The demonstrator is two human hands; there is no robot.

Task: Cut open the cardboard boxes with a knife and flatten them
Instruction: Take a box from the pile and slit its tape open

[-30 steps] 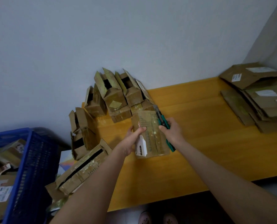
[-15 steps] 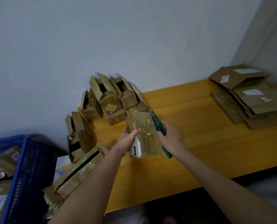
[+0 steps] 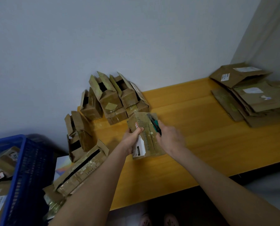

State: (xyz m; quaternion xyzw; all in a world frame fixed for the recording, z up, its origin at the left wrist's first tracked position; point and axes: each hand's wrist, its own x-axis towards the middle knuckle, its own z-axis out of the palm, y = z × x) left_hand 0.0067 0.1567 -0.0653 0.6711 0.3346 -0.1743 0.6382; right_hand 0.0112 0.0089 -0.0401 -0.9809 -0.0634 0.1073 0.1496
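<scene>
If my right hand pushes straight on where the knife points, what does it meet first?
The taped box your left hand grips: the knife seems to lie on its upper face. Past it stand the open boxes by the wall; depth is unclear.

Brown cardboard boxes (image 3: 113,98), teal-handled knife (image 3: 156,125), yellow-orange table (image 3: 201,144), blue crate (image 3: 26,168), grey-white wall (image 3: 119,38).
</scene>
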